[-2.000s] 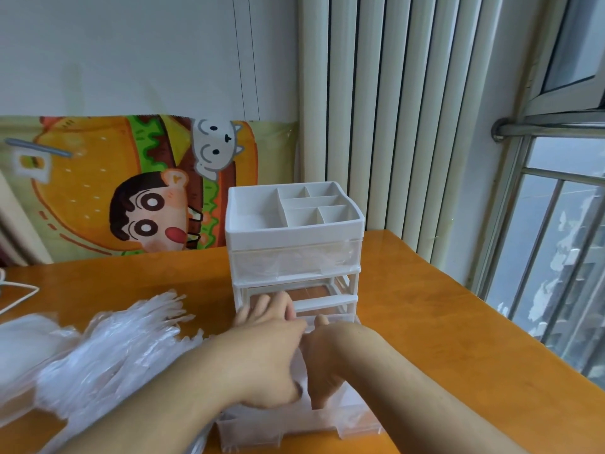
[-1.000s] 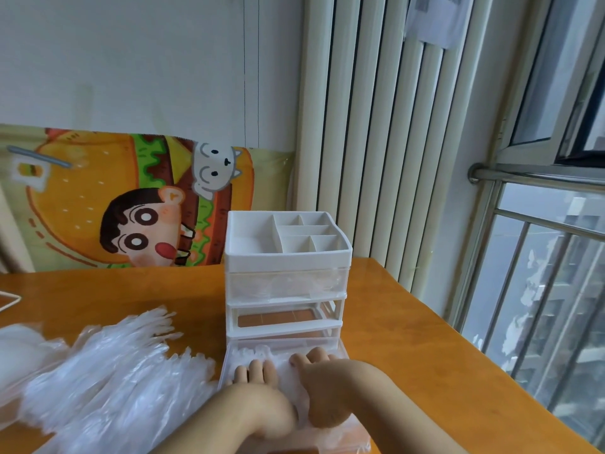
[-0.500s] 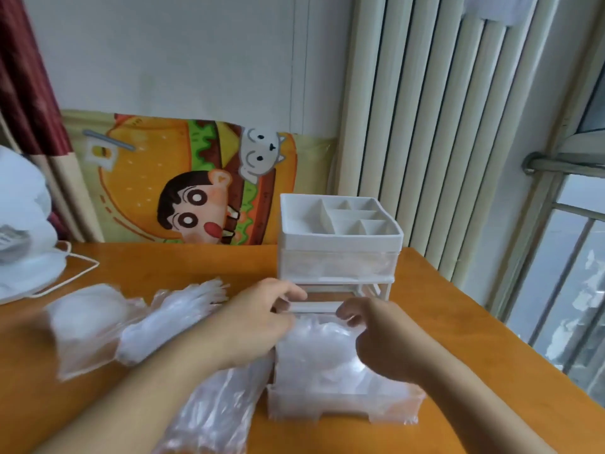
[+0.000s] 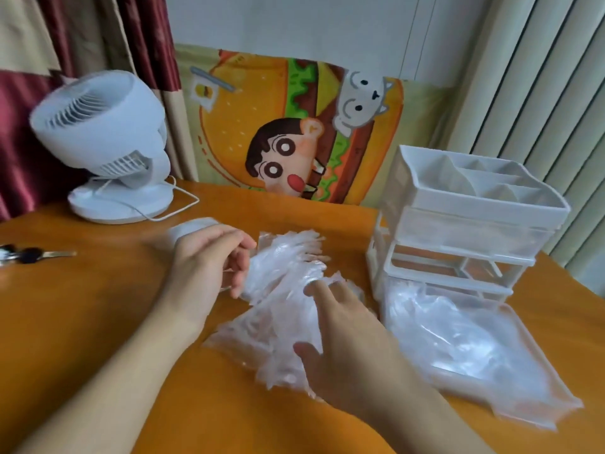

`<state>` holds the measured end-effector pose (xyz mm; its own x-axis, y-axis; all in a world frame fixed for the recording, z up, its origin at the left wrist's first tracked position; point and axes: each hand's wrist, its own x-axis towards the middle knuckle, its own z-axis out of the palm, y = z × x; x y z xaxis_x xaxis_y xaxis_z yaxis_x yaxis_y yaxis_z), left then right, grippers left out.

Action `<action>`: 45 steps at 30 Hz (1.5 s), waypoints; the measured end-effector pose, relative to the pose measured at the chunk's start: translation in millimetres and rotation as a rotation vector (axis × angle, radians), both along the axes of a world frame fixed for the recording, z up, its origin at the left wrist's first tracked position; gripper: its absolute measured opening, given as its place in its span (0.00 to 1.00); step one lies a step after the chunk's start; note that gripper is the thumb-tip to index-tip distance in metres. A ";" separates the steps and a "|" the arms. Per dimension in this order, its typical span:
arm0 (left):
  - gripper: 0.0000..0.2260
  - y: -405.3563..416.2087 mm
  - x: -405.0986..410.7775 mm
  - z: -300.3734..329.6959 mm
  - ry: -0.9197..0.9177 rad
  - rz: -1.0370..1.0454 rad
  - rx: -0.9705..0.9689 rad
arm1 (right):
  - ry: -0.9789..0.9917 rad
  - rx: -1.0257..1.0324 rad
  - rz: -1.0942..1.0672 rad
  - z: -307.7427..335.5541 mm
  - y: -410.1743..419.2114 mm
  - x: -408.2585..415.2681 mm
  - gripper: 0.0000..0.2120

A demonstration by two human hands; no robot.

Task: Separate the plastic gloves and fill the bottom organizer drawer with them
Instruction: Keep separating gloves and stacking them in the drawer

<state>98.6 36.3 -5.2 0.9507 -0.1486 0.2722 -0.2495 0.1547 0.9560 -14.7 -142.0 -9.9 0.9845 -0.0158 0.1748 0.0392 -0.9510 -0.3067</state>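
Table: an orange wooden top that carries everything in view.
Glove pile: a loose heap of thin, clear plastic gloves lying on the table, left of the organizer and between the two hands; its fingered ends fan out toward the far side.
Left hand: it rests over the left edge of the pile, fingers curled loosely with the tips touching the plastic; the blur does not let one tell whether it actually pinches a glove.
Right hand: it lies on the near right part of the pile, fingers straight and spread, thumb out to the left, pressing flat on the plastic.
Organizer: a white plastic unit at the right of the table, with a divided open tray on top and a translucent upper drawer closed beneath it.
Middle slot: it shows as an open frame, with the orange table visible through it.
Bottom drawer: clear, pulled well out toward the person, resting on the table in front of the organizer.
Gloves in drawer: crumpled clear gloves fill the drawer and spill over its front right corner.
Fan: a white desk fan at the far left, its cord looping over the table.
Keys: near the left edge, well apart from the pile.
Poster: a cartoon burger picture leaning against the wall behind.
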 end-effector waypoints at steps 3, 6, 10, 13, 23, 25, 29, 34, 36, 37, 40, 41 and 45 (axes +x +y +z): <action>0.13 4.7 -4.9 6.3 0.011 -0.119 0.199 | -0.037 -0.110 0.023 -17.0 4.7 13.5 0.21; 0.14 2.7 -15.8 7.1 -0.117 -0.149 0.663 | -0.178 -0.086 -0.011 -26.8 -1.8 17.8 0.07; 0.22 -7.1 -36.5 8.5 -0.187 -0.261 0.958 | -0.224 0.038 -0.063 -27.9 -6.3 15.7 0.07; 0.27 -16.8 -43.5 8.3 -0.216 -0.248 1.050 | -0.254 0.098 -0.066 -29.3 -11.7 13.3 0.07; 0.02 -29.8 -45.2 7.7 -0.176 0.013 0.727 | -0.631 0.438 -0.159 -19.5 -16.7 8.4 0.06; 0.15 -24.6 -39.9 7.4 -0.055 0.040 0.516 | -0.626 0.686 -0.191 -16.1 -12.6 4.0 0.10; 0.11 -23.5 -38.1 12.6 0.174 -0.030 -0.155 | -0.311 1.104 -0.212 -19.0 -1.0 2.1 0.20; 0.12 -36.4 -44.8 8.7 0.261 -0.146 -0.243 | -0.003 1.623 -0.029 -15.2 -3.6 5.5 0.28; 0.11 -42.8 -47.3 2.7 0.231 -0.123 -0.178 | 0.045 1.716 0.032 -14.5 -10.0 3.1 0.34; 0.11 -45.5 -49.0 0.6 0.202 -0.104 -0.135 | 0.066 1.769 0.077 -12.2 -13.2 0.1 0.34; 0.09 -48.3 -50.9 -4.8 0.144 -0.097 -0.014 | -0.007 1.650 0.150 -4.4 -17.6 -5.1 0.20; 0.09 -48.3 -50.8 -5.1 0.150 -0.100 0.003 | -0.081 1.509 0.070 -4.7 -17.9 -2.9 0.13; 0.05 -44.2 -46.4 -0.5 0.175 -0.068 0.007 | -0.326 1.208 -0.231 -13.7 -20.0 7.9 0.08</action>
